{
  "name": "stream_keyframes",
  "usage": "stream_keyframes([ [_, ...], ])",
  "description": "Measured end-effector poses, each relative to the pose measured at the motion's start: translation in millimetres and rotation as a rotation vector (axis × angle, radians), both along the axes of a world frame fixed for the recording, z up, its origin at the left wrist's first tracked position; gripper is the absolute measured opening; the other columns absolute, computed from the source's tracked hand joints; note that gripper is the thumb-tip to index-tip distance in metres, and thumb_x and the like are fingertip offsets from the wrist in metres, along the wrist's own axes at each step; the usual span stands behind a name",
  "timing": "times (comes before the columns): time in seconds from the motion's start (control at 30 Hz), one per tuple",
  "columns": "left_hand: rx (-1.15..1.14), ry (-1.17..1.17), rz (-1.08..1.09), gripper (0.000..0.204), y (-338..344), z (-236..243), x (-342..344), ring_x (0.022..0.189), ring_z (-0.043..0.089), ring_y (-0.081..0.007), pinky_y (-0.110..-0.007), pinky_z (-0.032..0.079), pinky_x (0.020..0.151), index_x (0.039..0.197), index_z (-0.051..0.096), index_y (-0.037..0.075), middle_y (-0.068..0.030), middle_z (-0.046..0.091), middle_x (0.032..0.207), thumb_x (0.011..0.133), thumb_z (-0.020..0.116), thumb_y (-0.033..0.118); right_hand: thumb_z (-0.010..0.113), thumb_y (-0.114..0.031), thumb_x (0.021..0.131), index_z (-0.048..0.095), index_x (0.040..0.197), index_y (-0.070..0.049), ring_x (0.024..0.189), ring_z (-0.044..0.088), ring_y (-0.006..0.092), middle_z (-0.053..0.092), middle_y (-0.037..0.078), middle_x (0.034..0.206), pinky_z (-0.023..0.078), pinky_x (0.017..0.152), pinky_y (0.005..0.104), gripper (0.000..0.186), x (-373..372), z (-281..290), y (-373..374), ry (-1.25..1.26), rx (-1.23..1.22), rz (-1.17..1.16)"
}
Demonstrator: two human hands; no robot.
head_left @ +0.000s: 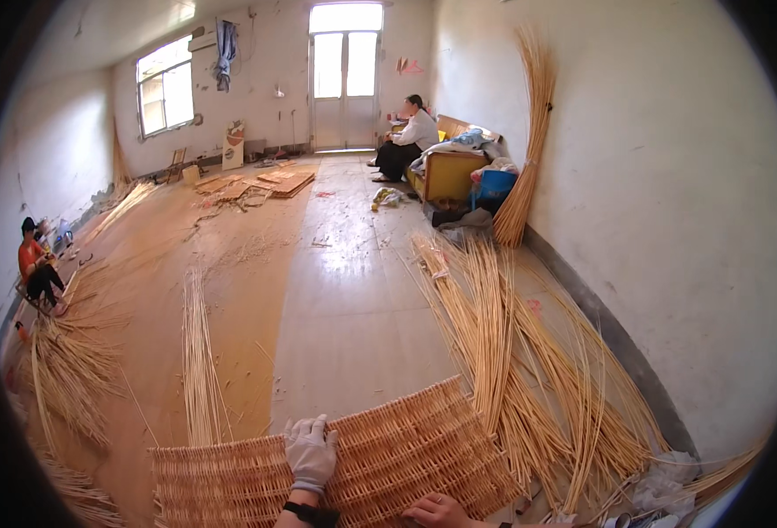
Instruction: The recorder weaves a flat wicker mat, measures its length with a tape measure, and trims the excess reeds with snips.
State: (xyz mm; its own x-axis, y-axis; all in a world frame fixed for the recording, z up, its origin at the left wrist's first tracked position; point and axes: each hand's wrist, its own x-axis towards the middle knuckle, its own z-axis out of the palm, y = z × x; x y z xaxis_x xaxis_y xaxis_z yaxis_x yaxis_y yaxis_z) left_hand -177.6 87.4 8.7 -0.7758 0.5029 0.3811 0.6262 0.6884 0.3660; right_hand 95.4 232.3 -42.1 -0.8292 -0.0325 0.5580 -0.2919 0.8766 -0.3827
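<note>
A wide woven wicker panel stands tilted in front of me, its lower part cut off by the picture's edge. My left hand, in a pale glove, grips the panel's upper edge near the middle, with its fingers curled over the rim. Low on the panel's right part is my bare right hand. Its fingers are bent and pressed together against the weave; whatever they pinch is too small or hidden to make out.
Long wicker rods lie heaped at the right, and a narrower bundle lies ahead. A tall bundle leans on the wall. Flat woven panels lie farther off. One person sits beside a bench; another sits at left.
</note>
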Motion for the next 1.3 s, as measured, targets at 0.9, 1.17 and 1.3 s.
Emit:
stream_keyframes([
  [0.9, 0.015, 0.095, -0.003, 0.042, -3.7, -0.8, 2.3, 0.118, 0.059, -0.0328, -0.051, 0.029, 0.122, 0.124, 0.068, 0.005, -0.0148, 0.067, 0.115, 0.095, 0.066, 0.035, 0.075, -0.021, 0.089, 0.070, 0.093, -0.013, 0.082, 0.065, 0.0229, 0.068, 0.004, 0.088, 0.053, 0.077, 0.0380, 0.011, -1.4, 10.1, 2.9, -0.016, -0.018, 0.017],
  [1.17, 0.029, 0.088, 0.008, 0.043, -6.5, 2.6, 3.8, 0.119, 0.058, -0.0335, -0.051, 0.029, 0.122, 0.124, 0.068, 0.004, -0.0153, 0.068, 0.117, 0.094, 0.067, 0.035, 0.076, -0.019, 0.087, 0.070, 0.092, -0.012, 0.082, 0.065, 0.0220, 0.068, 0.003, 0.087, 0.053, 0.077, 0.0374, 0.011, -0.9, 7.4, 1.7, -0.007, 0.009, 0.020],
  [1.3, 0.048, 0.076, -0.008, 0.042, -6.1, 5.6, 5.1, 0.120, 0.058, -0.0333, -0.051, 0.028, 0.122, 0.124, 0.068, 0.005, -0.0152, 0.068, 0.118, 0.094, 0.067, 0.034, 0.075, -0.019, 0.088, 0.070, 0.093, -0.012, 0.083, 0.066, 0.0219, 0.068, 0.003, 0.087, 0.053, 0.078, 0.0375, 0.010, -1.3, 8.9, 0.2, 0.000, 0.003, 0.022],
])
